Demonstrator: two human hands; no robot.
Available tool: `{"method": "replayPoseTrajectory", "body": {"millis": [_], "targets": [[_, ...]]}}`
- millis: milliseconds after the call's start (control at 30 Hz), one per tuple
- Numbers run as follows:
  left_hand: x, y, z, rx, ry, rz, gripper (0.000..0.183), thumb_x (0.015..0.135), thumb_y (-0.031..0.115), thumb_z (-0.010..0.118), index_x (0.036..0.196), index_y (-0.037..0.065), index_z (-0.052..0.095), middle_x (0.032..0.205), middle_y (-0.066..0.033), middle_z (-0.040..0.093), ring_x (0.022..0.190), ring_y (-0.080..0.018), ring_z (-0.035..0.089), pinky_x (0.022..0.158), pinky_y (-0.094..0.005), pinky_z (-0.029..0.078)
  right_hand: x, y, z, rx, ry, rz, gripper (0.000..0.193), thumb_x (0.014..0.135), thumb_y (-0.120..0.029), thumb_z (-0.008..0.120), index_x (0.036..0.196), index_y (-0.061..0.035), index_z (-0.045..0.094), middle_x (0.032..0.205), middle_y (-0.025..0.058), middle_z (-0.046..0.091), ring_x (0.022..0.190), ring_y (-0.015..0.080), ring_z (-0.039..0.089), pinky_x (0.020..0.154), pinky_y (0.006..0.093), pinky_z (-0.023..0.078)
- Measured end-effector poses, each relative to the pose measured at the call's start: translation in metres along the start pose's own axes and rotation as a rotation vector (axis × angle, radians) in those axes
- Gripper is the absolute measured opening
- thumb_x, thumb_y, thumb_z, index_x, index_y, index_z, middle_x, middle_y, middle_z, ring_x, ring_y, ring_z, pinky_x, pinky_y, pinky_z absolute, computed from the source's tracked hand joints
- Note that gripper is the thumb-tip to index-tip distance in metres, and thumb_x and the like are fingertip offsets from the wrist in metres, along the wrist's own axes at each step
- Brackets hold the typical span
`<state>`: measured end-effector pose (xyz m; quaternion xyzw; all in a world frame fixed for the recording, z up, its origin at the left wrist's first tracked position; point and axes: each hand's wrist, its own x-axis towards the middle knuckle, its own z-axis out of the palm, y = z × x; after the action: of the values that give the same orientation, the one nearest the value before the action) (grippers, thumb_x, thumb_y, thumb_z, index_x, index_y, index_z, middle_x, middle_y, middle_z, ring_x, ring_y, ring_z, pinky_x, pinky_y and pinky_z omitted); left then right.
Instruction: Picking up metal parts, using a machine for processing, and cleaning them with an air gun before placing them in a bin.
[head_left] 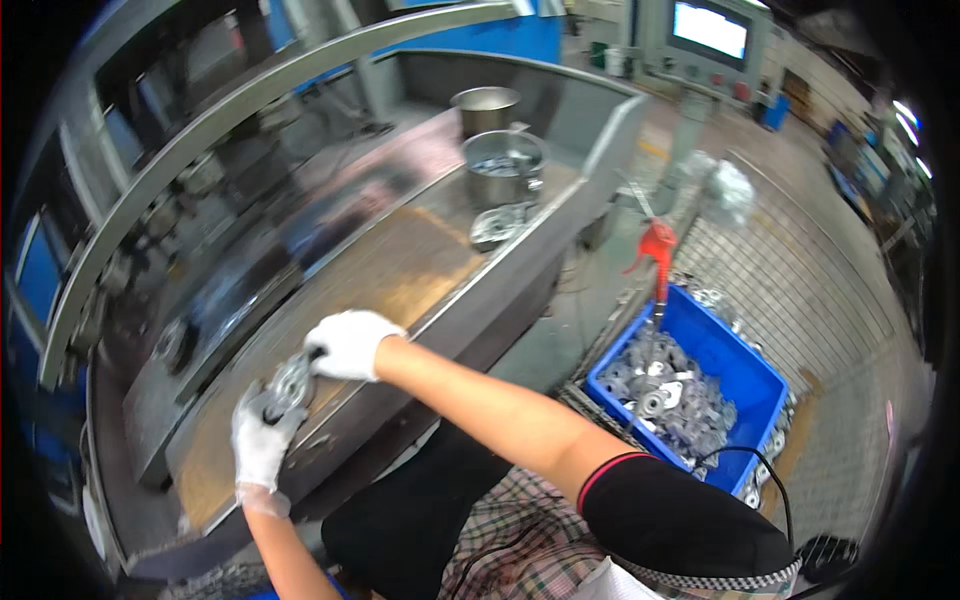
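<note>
My left hand (pixel 263 440), in a white glove, closes around the lower side of a silvery cast metal part (pixel 292 382) with a rounded, ring-like shape. My right hand (pixel 352 345), gloved in white too, pinches the same part from its upper right side. Both hands are over the worn brown board (pixel 400 262) near the front edge of a grey metal bench trough. Motion blur hides the part's finer details, and the fingertips are partly covered by it.
Farther along the board lie similar metal parts (pixel 497 226), beside a steel pot (pixel 503 165) with contents and another pot (pixel 485 108) behind it. On my right, a blue crate (pixel 763 385) full of castings sits in a wire mesh cage (pixel 800 250). A red air gun (pixel 657 243) hangs above the crate.
</note>
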<state>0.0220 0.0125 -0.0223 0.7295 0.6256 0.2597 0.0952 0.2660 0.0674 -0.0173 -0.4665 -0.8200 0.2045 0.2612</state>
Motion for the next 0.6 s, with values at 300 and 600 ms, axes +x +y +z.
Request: {"method": "replayPoseTrajectory", "body": {"millis": [300,600], "targets": [[-0.020,0.025,0.001,-0.651,0.153,-0.097,0.061,0.087,0.019,0.072,0.138,-0.007,0.052,0.128,-0.0152,0.062,0.118,-0.0229,0.057,0.106,-0.0350,0.041,-0.013,0.001,-0.001,0.296,0.147,-0.049,0.040,0.088,-0.038,0.069,0.115,-0.0089,0.067,0.104,0.0159,0.072,0.100,0.0347,0.068,0.091,0.0423,0.053],[-0.084,0.081,0.044,-1.641,0.144,0.052,0.075,0.094,0.041,0.069,0.153,0.008,0.036,0.148,-0.0135,0.050,0.130,-0.0306,0.052,0.108,-0.0480,0.042,-0.117,-0.048,0.016,0.534,0.208,0.120,0.040,0.087,-0.039,0.074,0.108,-0.0081,0.063,0.089,0.0111,0.069,0.085,0.0276,0.068,0.077,0.0389,0.054]]}}
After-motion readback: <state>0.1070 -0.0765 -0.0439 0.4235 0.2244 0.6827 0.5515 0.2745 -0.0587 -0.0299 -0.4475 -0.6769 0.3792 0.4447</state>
